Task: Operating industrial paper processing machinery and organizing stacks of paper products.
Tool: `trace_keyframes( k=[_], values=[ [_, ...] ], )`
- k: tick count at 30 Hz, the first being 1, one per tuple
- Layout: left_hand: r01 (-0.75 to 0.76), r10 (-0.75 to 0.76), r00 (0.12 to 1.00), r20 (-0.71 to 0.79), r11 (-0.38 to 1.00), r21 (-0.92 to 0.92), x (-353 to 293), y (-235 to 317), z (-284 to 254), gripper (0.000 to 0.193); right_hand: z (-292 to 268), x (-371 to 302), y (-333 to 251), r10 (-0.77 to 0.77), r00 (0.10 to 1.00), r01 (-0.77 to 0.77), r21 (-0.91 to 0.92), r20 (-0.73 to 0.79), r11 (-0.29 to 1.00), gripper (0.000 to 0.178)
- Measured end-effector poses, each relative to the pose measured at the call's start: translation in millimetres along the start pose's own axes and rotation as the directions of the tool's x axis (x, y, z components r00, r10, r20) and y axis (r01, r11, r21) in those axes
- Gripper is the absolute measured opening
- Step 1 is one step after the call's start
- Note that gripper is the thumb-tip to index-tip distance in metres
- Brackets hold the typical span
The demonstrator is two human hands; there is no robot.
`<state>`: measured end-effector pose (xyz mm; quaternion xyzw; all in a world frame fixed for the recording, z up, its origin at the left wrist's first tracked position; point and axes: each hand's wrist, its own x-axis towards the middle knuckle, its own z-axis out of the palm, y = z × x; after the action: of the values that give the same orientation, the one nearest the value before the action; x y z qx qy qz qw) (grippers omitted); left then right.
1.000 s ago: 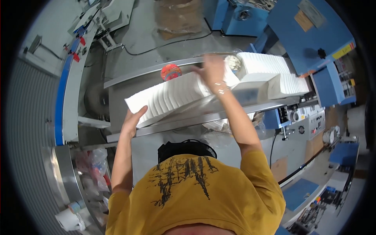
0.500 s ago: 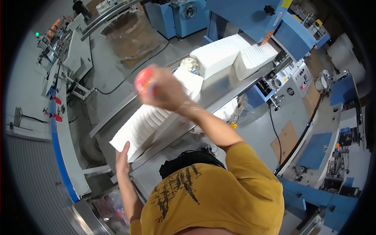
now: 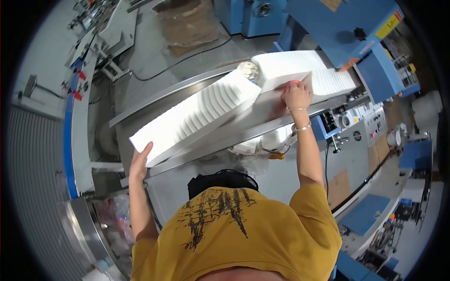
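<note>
A long row of thin white pieces (image 3: 192,112), packed face to face, lies slantwise in a metal trough (image 3: 222,129). At its near left end my left hand (image 3: 140,159) grips the row, thumb on top and other fingers partly hidden. My right hand (image 3: 298,96) is closed around a red rounded object (image 3: 294,83), mostly covered by my fingers. It is down in the trough beside a second white stack (image 3: 293,65) and against that stack's front face. Between the two white rows sits a round tin with a gold-silver top (image 3: 248,71).
A blue machine (image 3: 344,28) overhangs the far right end of the trough. Metal rails (image 3: 173,91) border the trough. On the floor beyond lies a plastic-lined brown box (image 3: 187,25). A control panel (image 3: 363,110) with knobs stands to the right.
My right hand has swung right and down with the red object, from above the near row to the trough by the far stack. My left hand stays at the row's end. The view has shifted.
</note>
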<state>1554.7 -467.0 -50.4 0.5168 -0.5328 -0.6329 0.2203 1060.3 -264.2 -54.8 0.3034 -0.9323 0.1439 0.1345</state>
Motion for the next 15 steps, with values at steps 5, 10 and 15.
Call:
trace_keyframes(
  k=[5,10,15],
  values=[
    [0.011,-0.010,0.999,0.041,1.000,-0.019,1,2,2,0.095,-24,24,-74,-0.268,0.882,-0.001,0.570,0.388,0.822,0.063],
    [-0.012,0.009,0.995,0.100,1.000,0.021,14,-2,-5,0.097,24,33,-97,-0.326,0.714,0.026,0.442,0.620,0.897,0.094],
    [-0.026,0.017,0.992,0.124,0.997,0.077,13,6,-32,0.093,-3,-10,-122,-0.333,0.590,0.007,0.407,0.736,0.913,0.098]
  ],
)
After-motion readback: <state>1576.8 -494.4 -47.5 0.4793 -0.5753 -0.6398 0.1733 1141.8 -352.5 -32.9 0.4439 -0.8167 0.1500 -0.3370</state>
